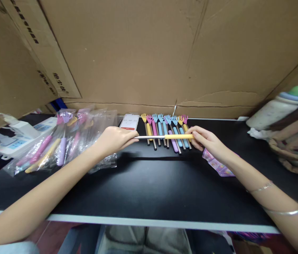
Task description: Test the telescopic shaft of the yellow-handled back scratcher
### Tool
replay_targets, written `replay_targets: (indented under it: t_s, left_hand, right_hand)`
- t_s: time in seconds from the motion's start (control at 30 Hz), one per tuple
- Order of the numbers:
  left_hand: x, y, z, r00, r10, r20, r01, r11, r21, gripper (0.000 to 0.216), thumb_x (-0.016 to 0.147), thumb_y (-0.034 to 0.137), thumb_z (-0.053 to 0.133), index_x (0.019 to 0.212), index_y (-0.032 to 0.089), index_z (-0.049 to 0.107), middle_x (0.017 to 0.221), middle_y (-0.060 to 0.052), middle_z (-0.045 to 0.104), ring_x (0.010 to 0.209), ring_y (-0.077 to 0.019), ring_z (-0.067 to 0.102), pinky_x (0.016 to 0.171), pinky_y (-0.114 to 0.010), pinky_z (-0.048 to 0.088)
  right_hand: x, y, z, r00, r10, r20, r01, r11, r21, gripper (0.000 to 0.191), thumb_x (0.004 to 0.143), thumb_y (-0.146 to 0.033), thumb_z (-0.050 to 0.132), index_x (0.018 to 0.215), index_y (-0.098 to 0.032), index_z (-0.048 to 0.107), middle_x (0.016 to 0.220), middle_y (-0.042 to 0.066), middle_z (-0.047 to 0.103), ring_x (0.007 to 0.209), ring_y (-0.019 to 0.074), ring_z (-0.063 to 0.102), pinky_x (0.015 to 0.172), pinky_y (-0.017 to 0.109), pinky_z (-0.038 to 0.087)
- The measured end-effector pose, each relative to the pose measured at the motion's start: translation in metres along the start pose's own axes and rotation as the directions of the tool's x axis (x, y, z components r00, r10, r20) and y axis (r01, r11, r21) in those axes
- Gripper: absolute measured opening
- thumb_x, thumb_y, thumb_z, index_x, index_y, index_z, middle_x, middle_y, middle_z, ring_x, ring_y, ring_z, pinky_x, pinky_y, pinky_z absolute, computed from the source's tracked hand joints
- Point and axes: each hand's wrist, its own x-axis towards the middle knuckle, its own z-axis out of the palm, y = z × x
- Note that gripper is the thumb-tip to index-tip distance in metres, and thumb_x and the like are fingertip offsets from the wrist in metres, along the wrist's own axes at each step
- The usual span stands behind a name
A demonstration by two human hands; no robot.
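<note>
Both hands hold one telescopic back scratcher (162,137) level above the black table (149,190). My left hand (116,139) is closed round its metal end. My right hand (207,140) pinches the yellow handle end. Just behind it lies a row of several back scratchers (165,127) with yellow, pink, blue and purple claw heads, side by side.
Clear bags holding packed scratchers (59,141) lie at the left, beside a white power strip (19,135). A phone showing a timer (129,121) rests behind my left hand. Purple packets (219,165) lie under my right wrist. A bottle (278,107) and basket (294,141) stand right. Cardboard walls (149,53) close the back.
</note>
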Motion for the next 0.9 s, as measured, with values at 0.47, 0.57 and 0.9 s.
replay_targets:
  t_s: [0.47,0.57,0.9]
  left_hand:
    - [-0.0017,-0.0085,0.0032,0.999,0.012,-0.046,-0.011,1.0,0.017,0.043,0.095,0.044,0.029,0.084,0.021,0.063,0.062,0.001,0.065,0.052,-0.0113,0.059,0.044,-0.021,0.025]
    - [-0.002,-0.0092,0.004,0.996,0.033,-0.077,-0.031,0.999,0.022,0.041,0.095,0.042,0.031,0.081,0.02,0.063,0.062,0.002,0.065,0.052,-0.011,0.059,0.044,-0.022,0.026]
    - [-0.0014,-0.0059,0.0022,0.99,0.063,-0.129,-0.059,0.998,0.034,0.04,0.095,0.041,0.032,0.079,0.02,0.062,0.063,0.003,0.066,0.052,-0.01,0.059,0.044,-0.021,0.026]
  right_hand:
    - [-0.0008,0.0008,-0.0049,0.995,-0.098,0.007,0.097,0.97,-0.224,0.023,0.085,-0.043,0.05,0.087,-0.021,0.047,0.062,-0.002,0.053,0.058,0.0127,0.05,0.058,0.026,0.039]
    - [-0.0015,0.0027,-0.0067,0.989,-0.147,-0.011,0.13,0.906,-0.402,0.02,0.086,-0.042,0.048,0.089,-0.021,0.049,0.061,-0.002,0.054,0.057,0.0123,0.05,0.057,0.025,0.038]
    - [-0.0047,0.0039,-0.0086,0.984,-0.178,-0.001,0.13,0.727,-0.674,0.023,0.09,-0.042,0.04,0.086,-0.022,0.051,0.061,-0.003,0.056,0.052,0.0104,0.048,0.054,0.023,0.033]
